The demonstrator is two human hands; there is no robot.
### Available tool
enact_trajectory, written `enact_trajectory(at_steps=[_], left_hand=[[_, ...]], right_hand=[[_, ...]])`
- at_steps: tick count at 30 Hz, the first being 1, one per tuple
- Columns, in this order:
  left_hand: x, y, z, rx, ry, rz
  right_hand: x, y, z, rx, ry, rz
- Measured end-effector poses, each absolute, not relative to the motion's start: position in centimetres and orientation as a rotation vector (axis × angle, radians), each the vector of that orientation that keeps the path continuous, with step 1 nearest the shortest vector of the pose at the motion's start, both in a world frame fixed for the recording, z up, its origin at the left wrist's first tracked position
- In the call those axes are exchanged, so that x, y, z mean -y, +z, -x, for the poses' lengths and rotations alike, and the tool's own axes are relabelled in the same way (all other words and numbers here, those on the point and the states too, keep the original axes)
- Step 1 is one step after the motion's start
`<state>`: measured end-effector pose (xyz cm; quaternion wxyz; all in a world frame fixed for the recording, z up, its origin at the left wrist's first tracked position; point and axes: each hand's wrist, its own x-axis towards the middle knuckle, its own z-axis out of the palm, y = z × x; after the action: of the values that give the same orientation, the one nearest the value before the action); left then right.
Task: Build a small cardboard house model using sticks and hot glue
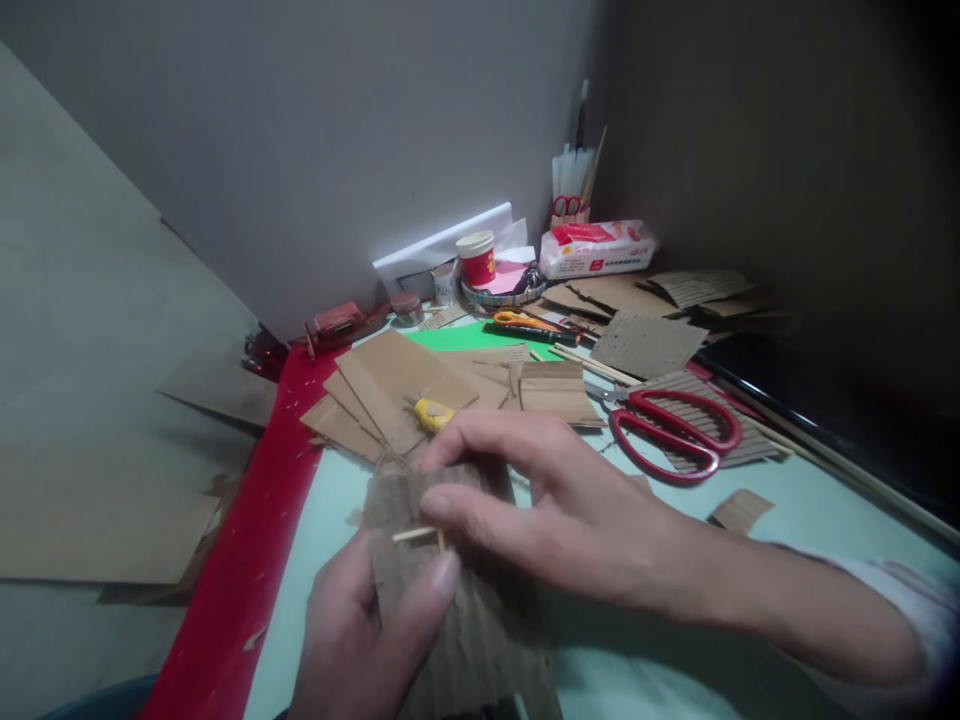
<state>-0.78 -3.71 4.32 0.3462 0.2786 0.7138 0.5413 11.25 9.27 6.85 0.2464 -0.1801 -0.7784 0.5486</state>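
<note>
A strip of corrugated cardboard (484, 645) is held up in front of me, its top end tilted away. My left hand (367, 625) grips it from the left, the thumb pressed on its face and the other fingers mostly hidden behind. Across the top end reaches my right hand (555, 500), thumb on the front, index finger over the edge, closed on the cardboard. Between the two thumbs a short pale wooden stick (412, 535) lies across the face, and a second short stick (441, 542) meets it near its right end. Whether these sticks are fixed I cannot tell.
Beyond my hands lie a yellow glue-like tool (433, 413), stacked cardboard sheets (405, 375) and red-handled scissors (675, 435). Farther back stand a red paper cup (477, 260), a tissue pack (598, 250) and a pen holder (571, 190). A black flat device (825, 420) borders the right.
</note>
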Motion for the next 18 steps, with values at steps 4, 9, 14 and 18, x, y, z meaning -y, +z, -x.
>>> enact_trajectory(at_steps=[4,9,14,18], left_hand=[[3.6,4.1,1.2,-1.812,1.438,-0.651],[3.6,4.5,1.2,-1.738,1.422,-0.547],[3.1,4.5,0.9,-1.506,1.502,-0.555],[3.0,4.4,1.0,-1.533,1.509,-0.602]], right_hand=[[-9.8,6.8,-11.1,2.071,1.503,0.568],[-10.5,6.4,-11.2,1.978,1.558,0.532],[-11.0,6.3,-11.2,1.91,1.585,0.452],[-11.1,6.5,-11.1,1.882,1.643,0.434]])
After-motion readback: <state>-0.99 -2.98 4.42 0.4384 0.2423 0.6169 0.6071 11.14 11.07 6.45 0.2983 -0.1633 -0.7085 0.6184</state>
